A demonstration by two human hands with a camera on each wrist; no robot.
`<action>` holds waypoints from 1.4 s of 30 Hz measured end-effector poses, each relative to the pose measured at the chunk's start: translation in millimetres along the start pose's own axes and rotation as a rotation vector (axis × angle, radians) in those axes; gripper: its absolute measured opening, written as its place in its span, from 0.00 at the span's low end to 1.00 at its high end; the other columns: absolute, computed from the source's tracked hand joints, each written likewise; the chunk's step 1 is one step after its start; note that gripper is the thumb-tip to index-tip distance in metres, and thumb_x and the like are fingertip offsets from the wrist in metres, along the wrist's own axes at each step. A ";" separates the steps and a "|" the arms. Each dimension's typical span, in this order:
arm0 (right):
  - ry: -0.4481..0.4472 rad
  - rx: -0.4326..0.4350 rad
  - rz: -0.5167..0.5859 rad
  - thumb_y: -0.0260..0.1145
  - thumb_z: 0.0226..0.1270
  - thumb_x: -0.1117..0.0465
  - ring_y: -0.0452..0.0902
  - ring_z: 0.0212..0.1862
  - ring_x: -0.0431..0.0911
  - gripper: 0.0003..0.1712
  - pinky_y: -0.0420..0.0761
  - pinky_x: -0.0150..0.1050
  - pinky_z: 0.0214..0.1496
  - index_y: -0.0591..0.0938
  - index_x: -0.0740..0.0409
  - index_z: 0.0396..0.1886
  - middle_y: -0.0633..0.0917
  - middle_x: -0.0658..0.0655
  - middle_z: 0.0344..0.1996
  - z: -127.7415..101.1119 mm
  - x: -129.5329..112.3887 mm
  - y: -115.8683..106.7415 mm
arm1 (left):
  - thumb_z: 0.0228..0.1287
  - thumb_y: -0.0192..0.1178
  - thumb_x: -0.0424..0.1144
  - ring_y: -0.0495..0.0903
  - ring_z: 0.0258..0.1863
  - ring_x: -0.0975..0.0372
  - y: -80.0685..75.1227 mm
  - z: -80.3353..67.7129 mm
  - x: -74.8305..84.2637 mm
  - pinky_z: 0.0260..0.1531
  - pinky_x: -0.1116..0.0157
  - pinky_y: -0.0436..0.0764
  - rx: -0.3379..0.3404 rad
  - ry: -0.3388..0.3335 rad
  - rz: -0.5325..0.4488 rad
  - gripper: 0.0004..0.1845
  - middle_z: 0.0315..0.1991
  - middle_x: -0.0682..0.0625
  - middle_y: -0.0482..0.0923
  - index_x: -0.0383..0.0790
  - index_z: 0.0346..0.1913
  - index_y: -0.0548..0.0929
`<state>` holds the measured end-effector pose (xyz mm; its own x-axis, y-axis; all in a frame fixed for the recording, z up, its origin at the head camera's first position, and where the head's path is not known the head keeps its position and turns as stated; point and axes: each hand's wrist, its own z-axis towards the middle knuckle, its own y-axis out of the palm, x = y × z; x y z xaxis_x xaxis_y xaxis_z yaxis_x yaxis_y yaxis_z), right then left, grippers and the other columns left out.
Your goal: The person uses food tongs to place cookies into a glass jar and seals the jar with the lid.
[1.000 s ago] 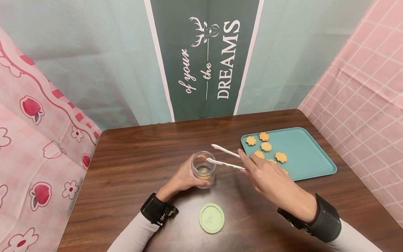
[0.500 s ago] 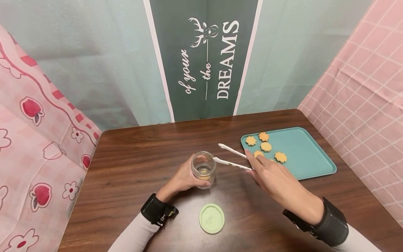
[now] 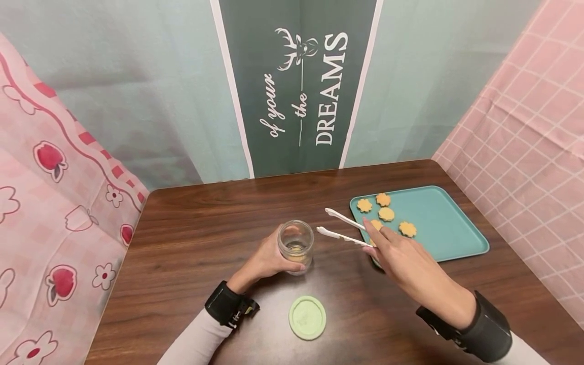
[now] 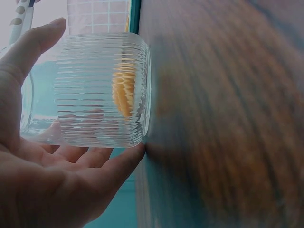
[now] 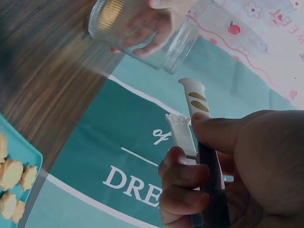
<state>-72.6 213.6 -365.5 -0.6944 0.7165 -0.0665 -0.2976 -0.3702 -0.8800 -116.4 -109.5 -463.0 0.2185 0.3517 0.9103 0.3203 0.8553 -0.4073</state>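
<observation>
A ribbed glass jar [image 3: 295, 245] stands open on the brown table [image 3: 191, 238], with a yellow cookie [image 4: 124, 89] lying at its bottom. My left hand [image 3: 266, 258] grips the jar [image 4: 99, 90] from the left. My right hand [image 3: 401, 258] holds white tongs [image 3: 344, 229], whose two tips are apart and empty, between the jar and the teal tray [image 3: 442, 223]. Several flower-shaped yellow cookies [image 3: 386, 213] lie on the tray's left part. The right wrist view shows the tongs [image 5: 190, 123] in my fingers and the jar [image 5: 142, 28] beyond them.
A round pale green lid [image 3: 307, 317] lies flat on the table in front of the jar. Cloth backdrops close in the table at the back and on both sides. The tray sits near the table's right edge.
My right hand has drawn the tongs to the right, away from the jar's mouth and toward the tray. The left hand and the jar have stayed put.
</observation>
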 end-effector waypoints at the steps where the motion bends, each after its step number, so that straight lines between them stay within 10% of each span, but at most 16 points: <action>1: 0.008 0.000 0.000 0.41 0.86 0.41 0.66 0.21 0.40 0.38 0.66 0.34 0.20 0.76 0.70 0.69 0.82 0.58 0.33 -1.5 0.6 -0.1 | 0.38 0.89 0.39 0.82 0.60 0.50 0.1 0.1 -0.1 0.65 0.49 0.76 0.001 0.001 0.002 0.50 0.60 0.44 0.83 0.40 0.69 0.74; 24: 0.064 0.005 -0.053 0.34 0.85 0.38 0.62 0.20 0.38 0.43 0.62 0.33 0.20 0.77 0.68 0.69 0.75 0.51 0.25 -28.0 8.8 0.7 | 0.38 0.89 0.40 0.82 0.60 0.51 2.4 -3.7 -4.1 0.65 0.49 0.76 -0.001 0.013 0.005 0.51 0.60 0.43 0.84 0.40 0.69 0.74; 42: 0.133 -0.029 -0.070 0.71 0.76 0.57 0.68 0.20 0.40 0.30 0.65 0.35 0.19 0.77 0.69 0.70 0.84 0.59 0.33 -49.0 21.0 -2.3 | 0.38 0.89 0.39 0.82 0.61 0.48 0.8 -1.7 -2.0 0.66 0.46 0.76 -0.008 0.019 0.003 0.51 0.60 0.42 0.82 0.38 0.69 0.74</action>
<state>-54.4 258.6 -388.0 -0.5788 0.8129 -0.0647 -0.3222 -0.3008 -0.8976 -115.0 -110.2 -465.2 0.2372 0.3466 0.9075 0.3266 0.8514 -0.4105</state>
